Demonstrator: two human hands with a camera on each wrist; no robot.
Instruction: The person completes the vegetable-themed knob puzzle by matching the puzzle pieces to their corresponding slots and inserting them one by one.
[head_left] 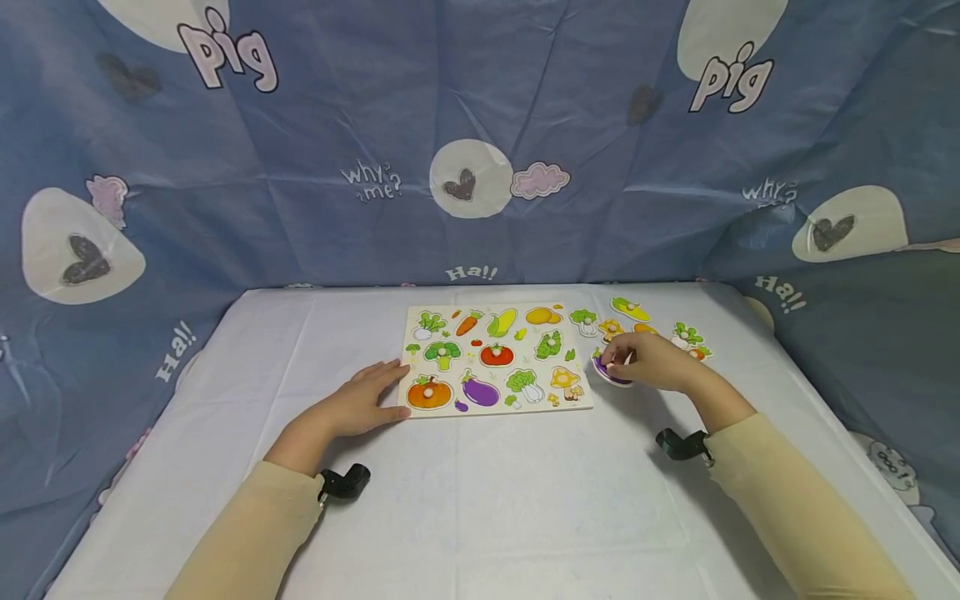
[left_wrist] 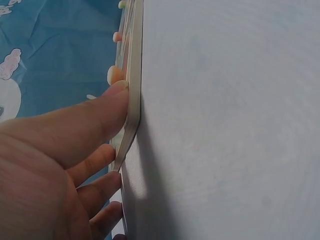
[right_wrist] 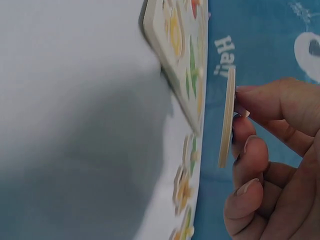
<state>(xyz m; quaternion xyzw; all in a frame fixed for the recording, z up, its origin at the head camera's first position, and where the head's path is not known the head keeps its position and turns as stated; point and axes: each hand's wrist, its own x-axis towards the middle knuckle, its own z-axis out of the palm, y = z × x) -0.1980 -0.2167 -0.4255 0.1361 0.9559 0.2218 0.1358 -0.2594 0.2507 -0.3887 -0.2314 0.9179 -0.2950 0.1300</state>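
Note:
A wooden vegetable puzzle board (head_left: 457,372) lies on the white table. My left hand (head_left: 363,398) rests at its left edge with fingers spread and fairly straight; in the left wrist view the thumb (left_wrist: 107,107) touches the board's edge near the corner. My right hand (head_left: 648,360) pinches the knob of a purple eggplant puzzle piece (head_left: 613,372) just right of the board. Seen edge-on in the right wrist view, that thin wooden piece (right_wrist: 227,120) is held up off the table. A knobbed pumpkin piece (head_left: 430,393) sits in the board, near the left thumb.
Beyond my right hand lie loose pieces: a bok choy (head_left: 583,322), a corn (head_left: 630,309), a mushroom (head_left: 611,329) and a radish (head_left: 686,336), with others partly hidden. The board shows a printed eggplant (head_left: 480,390). A blue patterned cloth (head_left: 360,117) hangs behind the table.

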